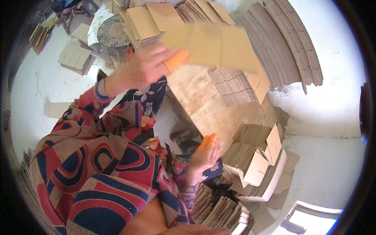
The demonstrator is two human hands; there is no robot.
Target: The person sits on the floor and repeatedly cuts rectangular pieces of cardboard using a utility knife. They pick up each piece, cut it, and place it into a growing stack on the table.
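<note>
My left hand (147, 64) is raised over the near edge of the wooden table, with orange covers on some fingers. Its fingers close on the left end of a flat tan cardboard sheet (213, 45), which is smeared by motion. Beneath the sheet's lower edge, a stack of slotted cardboard pieces (233, 86) lies on the tabletop. My right hand (204, 156), also with orange finger covers, is held up at the near right side of the table. Its fingers are stretched out with nothing in them, close to a bundle of cardboard pieces (246, 156).
The wooden table (196, 92) carries cardboard stacks (152, 19) at its far left. Tall brown cardboard stacks (270, 47) lean by the white wall. More pieces stand upright at lower right (223, 211). A round woven stool (113, 31) and cardboard bundles (74, 56) stand on the floor.
</note>
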